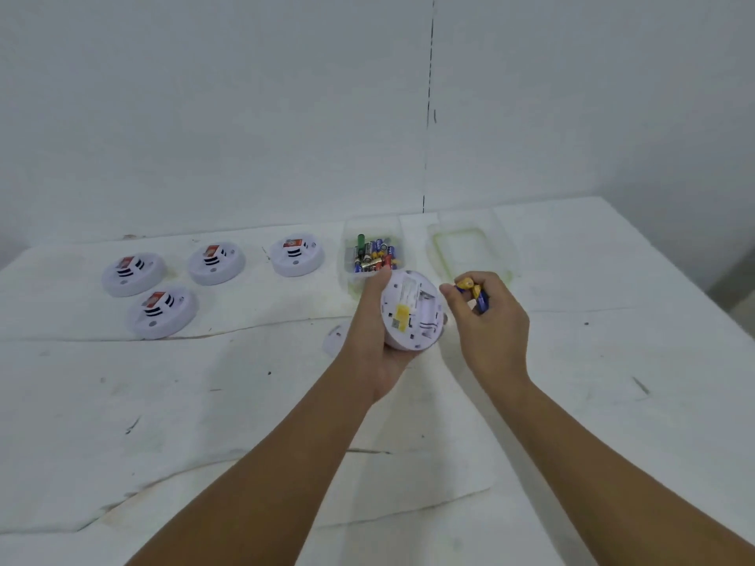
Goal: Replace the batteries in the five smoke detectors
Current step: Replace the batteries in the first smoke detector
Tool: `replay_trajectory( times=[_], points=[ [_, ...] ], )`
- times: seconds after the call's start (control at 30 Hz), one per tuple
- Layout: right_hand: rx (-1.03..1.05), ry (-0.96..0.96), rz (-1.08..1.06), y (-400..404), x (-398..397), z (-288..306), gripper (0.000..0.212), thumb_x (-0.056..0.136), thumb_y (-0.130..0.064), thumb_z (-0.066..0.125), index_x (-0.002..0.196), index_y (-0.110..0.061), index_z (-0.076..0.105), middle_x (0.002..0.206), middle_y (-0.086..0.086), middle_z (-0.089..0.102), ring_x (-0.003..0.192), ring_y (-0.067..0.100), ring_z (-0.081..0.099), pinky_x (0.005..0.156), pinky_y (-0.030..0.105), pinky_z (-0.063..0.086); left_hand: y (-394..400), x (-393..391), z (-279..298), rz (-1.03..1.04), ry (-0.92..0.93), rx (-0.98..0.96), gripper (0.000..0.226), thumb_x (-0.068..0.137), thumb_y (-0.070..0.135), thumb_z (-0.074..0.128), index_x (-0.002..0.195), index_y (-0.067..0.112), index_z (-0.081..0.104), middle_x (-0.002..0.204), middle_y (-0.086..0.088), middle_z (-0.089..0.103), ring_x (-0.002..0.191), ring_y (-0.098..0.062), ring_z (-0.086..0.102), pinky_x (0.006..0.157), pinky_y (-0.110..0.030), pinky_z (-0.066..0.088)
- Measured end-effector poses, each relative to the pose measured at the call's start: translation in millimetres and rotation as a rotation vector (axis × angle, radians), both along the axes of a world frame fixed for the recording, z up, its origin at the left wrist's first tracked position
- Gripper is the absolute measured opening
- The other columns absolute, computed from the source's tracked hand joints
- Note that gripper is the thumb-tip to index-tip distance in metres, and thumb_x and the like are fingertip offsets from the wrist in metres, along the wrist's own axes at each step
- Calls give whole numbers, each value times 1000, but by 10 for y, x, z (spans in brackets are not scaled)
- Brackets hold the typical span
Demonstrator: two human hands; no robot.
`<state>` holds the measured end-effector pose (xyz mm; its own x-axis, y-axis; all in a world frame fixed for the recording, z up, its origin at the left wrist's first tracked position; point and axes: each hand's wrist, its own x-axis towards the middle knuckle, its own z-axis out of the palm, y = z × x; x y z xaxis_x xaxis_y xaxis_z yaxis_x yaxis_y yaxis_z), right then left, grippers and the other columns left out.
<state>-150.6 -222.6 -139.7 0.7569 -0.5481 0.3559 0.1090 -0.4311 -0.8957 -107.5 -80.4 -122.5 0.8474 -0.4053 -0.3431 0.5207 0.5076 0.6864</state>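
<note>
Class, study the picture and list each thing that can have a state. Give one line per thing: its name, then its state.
Round white smoke detector in hand: back up, battery bay open.
Four white detectors on table: face up, untouched.
Clear plastic tub of batteries: uncovered.
Clear green-edged lid: off, beside tub.
Left hand: grips detector.
Right hand: holds blue-yellow batteries.
</note>
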Motion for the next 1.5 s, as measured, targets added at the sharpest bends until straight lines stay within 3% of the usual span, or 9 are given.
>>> replay_trajectory(
  times=[0.27,0.53,0.63,0.73,0.87,1.0,1.13,1.27,1.5],
  points=[
    [-301,16,-10,-674,392,277,7,99,-21,66,105,-19,70,88,-2,66,78,6,54,69,9,37,-469,125,-178,115,82,91,42,97,54,62,118,18,68,124,-10,69,117,-32,66,108,-55,50],
    [-607,417,163,-860,757,315,19,104,-13,52,105,-10,70,92,8,68,89,31,63,79,42,53,-406,215,-202,91,142,54,54,101,51,54,127,5,66,112,-22,71,93,-39,68,77,-49,63],
    [-613,447,182,-849,799,369,24,103,-9,48,101,-2,70,84,6,67,83,27,64,78,44,54,-404,238,-206,94,163,51,56,100,51,57,132,6,64,116,-22,71,98,-40,68,77,-49,63],
    [-543,428,173,-835,794,420,27,103,-6,50,121,5,66,91,9,70,86,19,66,85,43,54,-382,262,-224,77,159,37,48,101,51,56,119,9,69,98,-20,77,96,-40,68,90,-54,56],
    [-458,318,169,-827,781,420,28,106,-17,55,130,-10,67,94,3,68,91,20,64,82,31,49,-370,279,-251,67,153,36,48,102,51,55,117,8,69,97,-21,76,92,-39,69,100,-57,51],
    [-498,324,211,-864,867,406,29,105,-21,58,131,-14,71,113,7,74,106,24,68,96,38,52,-371,289,-237,65,166,3,52,102,53,53,119,6,67,97,-21,75,92,-38,67,105,-57,47],
    [-580,404,283,-883,975,426,29,103,-23,62,125,-10,72,114,11,72,109,30,66,99,46,51,-376,270,-238,79,152,12,57,102,54,52,127,5,65,102,-23,75,96,-40,67,98,-57,51],
    [-547,473,302,-903,1036,454,50,103,-29,63,151,-19,52,143,8,61,126,27,60,108,42,47,-380,264,-231,95,166,37,59,102,55,51,130,5,64,104,-25,75,100,-43,66,94,-56,53],
    [-537,234,227,-803,904,305,30,105,-25,56,132,-17,65,123,4,62,93,21,68,92,39,51,-406,273,-230,152,185,36,55,100,55,53,121,6,69,100,-22,76,102,-40,65,94,-55,53]
  ],
)
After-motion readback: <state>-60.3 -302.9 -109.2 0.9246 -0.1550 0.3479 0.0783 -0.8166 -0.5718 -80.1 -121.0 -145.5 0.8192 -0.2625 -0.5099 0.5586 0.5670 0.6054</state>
